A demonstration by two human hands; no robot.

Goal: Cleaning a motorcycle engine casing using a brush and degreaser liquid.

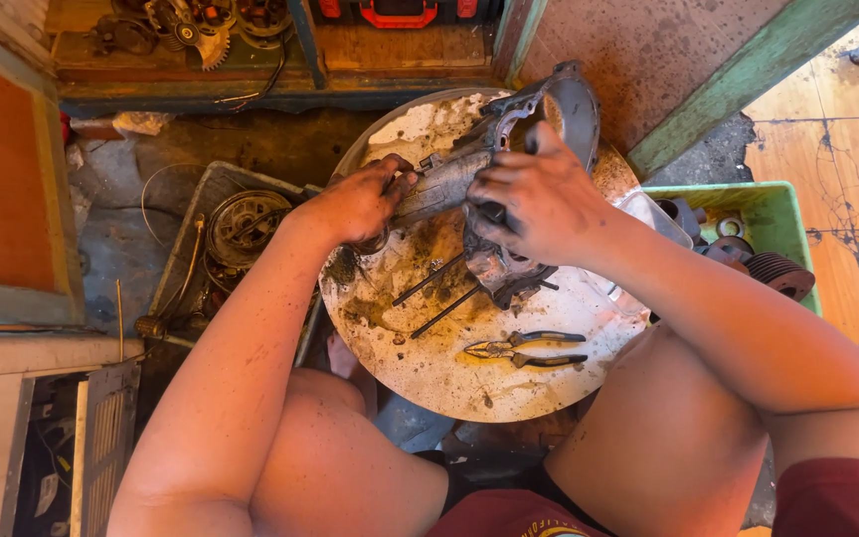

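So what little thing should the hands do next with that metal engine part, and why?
Probably keep the right hand pressing the grey engine casing steady on the round worktop while the left hand works at its end. The casing stands tilted on the greasy top and two long studs stick out under it, so it could slip. The pliers lie unused close by.

No packages, labels, signs or screens showed anywhere in the head view at this moment
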